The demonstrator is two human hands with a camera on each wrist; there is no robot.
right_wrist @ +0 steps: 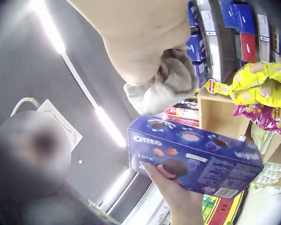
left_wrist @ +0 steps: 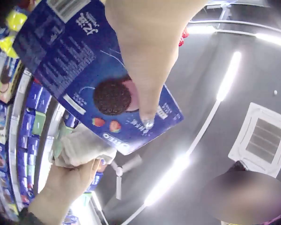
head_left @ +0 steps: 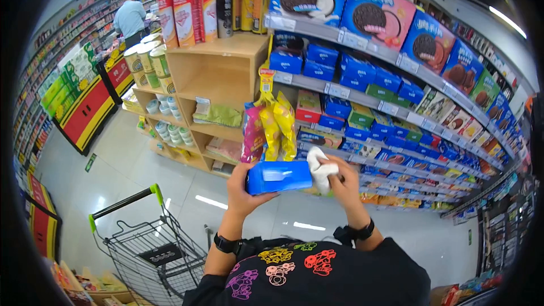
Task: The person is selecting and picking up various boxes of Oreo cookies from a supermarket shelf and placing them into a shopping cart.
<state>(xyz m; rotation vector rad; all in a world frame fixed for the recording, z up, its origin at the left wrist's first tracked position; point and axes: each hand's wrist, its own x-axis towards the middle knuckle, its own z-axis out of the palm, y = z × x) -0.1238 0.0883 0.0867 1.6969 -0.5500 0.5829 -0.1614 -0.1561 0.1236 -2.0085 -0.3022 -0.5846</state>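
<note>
Box: blue rectangular cardboard Oreo box (head_left: 277, 177), held in the air between the hands, in front of the stocked shelves (head_left: 368, 42).
Left hand: (head_left: 241, 192) grips one end of the box; thumb (right_wrist: 155, 174) flat on the cookie-printed face, other fingers largely hidden; their spread cannot be told.
Right hand: (head_left: 344, 184) pinches a crumpled white cloth (head_left: 322, 171) between thumb and bent fingers.
Cloth: beside the box's free end; contact cannot be confirmed.
Nearby: yellow glossy plastic bags (head_left: 283, 122) hang beyond the box; black wire cart with green-ended handle (head_left: 127, 203) stands to the left.
Risk, slip: a sideways push at the free end could twist the box out of the single-ended grip.
Risk, dent: a harder left-hand squeeze might buckle the thin card.
Risk, cloth: a loose fold could catch on a box corner and tug it askew.
Head view only: cart, and the box's plain-looking upper side, washed by glare.
Left wrist view: cookie and strawberry print, absent from head view.
Right wrist view: same print plus an adjoining printed side, which left wrist view does not show.
</note>
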